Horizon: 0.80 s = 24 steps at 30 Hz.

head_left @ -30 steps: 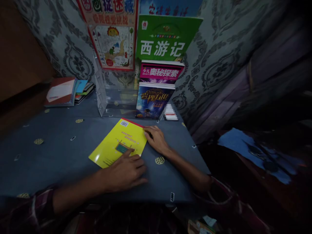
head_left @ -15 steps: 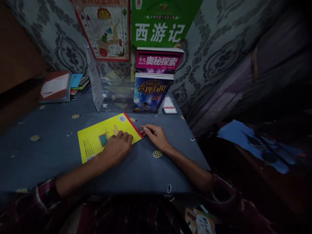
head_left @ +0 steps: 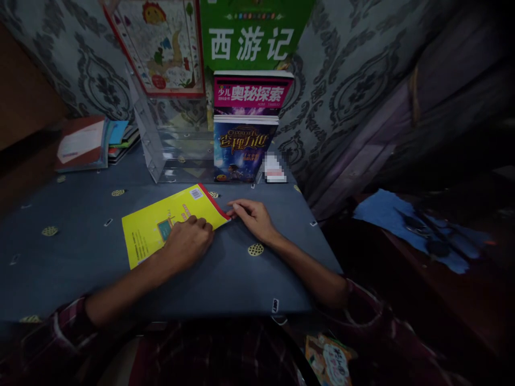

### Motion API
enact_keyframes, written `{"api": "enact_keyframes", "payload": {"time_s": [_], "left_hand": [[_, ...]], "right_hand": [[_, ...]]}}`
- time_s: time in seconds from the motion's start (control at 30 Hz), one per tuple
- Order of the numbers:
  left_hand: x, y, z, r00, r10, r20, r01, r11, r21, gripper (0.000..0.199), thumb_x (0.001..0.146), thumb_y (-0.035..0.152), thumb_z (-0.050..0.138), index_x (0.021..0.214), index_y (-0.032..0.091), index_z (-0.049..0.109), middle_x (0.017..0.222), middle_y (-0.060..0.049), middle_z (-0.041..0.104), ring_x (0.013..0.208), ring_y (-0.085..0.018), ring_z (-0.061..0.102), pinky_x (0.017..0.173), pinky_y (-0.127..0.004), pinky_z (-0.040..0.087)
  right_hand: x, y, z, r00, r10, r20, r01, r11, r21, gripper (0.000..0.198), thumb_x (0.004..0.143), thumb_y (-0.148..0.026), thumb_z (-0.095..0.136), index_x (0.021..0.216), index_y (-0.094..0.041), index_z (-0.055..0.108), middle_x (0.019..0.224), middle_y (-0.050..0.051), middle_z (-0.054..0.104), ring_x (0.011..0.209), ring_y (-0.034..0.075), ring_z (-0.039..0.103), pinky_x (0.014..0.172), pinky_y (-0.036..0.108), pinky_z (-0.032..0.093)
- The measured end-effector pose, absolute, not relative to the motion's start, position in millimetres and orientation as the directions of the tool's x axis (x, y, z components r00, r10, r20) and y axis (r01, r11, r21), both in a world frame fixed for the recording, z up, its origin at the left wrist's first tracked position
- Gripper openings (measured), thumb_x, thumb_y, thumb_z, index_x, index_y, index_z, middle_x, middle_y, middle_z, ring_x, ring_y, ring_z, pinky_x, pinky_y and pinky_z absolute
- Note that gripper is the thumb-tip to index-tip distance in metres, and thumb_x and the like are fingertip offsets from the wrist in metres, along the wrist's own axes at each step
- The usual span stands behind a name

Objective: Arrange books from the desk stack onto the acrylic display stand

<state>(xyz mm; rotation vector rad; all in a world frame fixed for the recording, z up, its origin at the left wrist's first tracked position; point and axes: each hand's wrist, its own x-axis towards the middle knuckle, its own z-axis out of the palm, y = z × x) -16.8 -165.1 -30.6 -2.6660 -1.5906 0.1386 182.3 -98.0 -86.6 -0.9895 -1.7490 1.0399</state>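
Observation:
A thin yellow book (head_left: 145, 228) with a red spine, a barcode and a small green chalkboard picture lies flat on the cloth-covered table, slightly turned. My left hand (head_left: 189, 238) rests over its near edge with the fingers curled, gripping it there; the thumb is hidden. At the near end of the red spine, my right hand (head_left: 253, 217) has its thumb and fingertips closed on the corner, which looks slightly raised.
Behind stands a clear acrylic rack (head_left: 148, 139) holding a blue book (head_left: 241, 153), a magenta book (head_left: 253, 94), a green book (head_left: 249, 37) and a red-bordered book (head_left: 173, 48). Stacked books (head_left: 82, 142) lie at back left. Blue cloth (head_left: 386, 214) with scissors is at right.
The whole view has shifted slightly, so everything sits a little further left. Both hands stay at the yellow book, and its near spine corner now looks a little more raised.

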Motion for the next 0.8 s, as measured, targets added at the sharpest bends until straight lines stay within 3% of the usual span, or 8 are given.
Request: {"api": "enact_keyframes", "payload": {"time_s": [0.3,0.6,0.8], "left_hand": [[-22,-162,-37,0.501,0.865,0.029,0.864,-0.497,-0.082,0.038,0.1,0.025,0.038,0.085,0.015,0.071,0.083,-0.014,0.07,0.079,-0.025,0.065,0.06,-0.034,0.048],[-23,-163,-34,0.482,0.876,0.024,0.876,-0.482,-0.013,0.038,0.1,0.026,0.038,0.084,0.015,0.071,0.084,-0.015,0.07,0.08,-0.026,0.064,0.064,-0.038,0.049],[-15,-167,-35,0.45,0.891,-0.064,0.89,-0.453,-0.057,0.033,0.101,0.024,0.042,0.094,0.013,0.072,0.095,-0.017,0.071,0.093,-0.031,0.065,0.066,-0.038,0.051]], "right_hand": [[183,-97,-87,-0.316,0.91,0.267,0.213,0.342,-0.915,0.033,0.096,-0.043,0.055,0.104,-0.018,0.076,0.082,0.005,0.078,0.072,0.018,0.072,0.071,0.033,0.059],[182,-101,-82,-0.302,0.909,0.288,0.249,0.367,-0.896,0.038,0.097,-0.048,0.053,0.102,-0.019,0.076,0.087,0.007,0.078,0.078,0.02,0.073,0.076,0.034,0.058],[181,-109,-77,-0.348,0.827,0.441,0.357,0.552,-0.754,0.03,0.1,-0.034,0.05,0.104,-0.02,0.076,0.093,0.007,0.078,0.089,0.021,0.072,0.084,0.035,0.055]]}}
